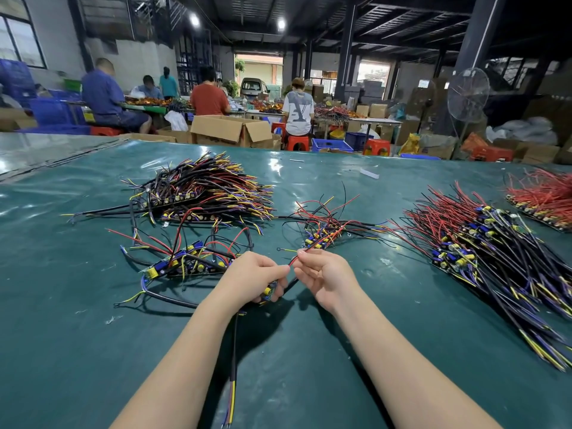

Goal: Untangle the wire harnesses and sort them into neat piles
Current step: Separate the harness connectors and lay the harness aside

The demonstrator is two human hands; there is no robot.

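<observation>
Forearms (192, 351) extended, left hand (252, 275) grips a wire harness (268, 291) while right hand (325, 274) pinches its red wire (294, 260).

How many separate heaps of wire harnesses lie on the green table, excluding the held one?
5: tall pile back left, loose group front left, small tangle at centre, long pile right, red pile far right, partly out of frame.

Loose tangled wire harnesses (188, 261) centre-left; neater pile (483, 243) at right
</observation>
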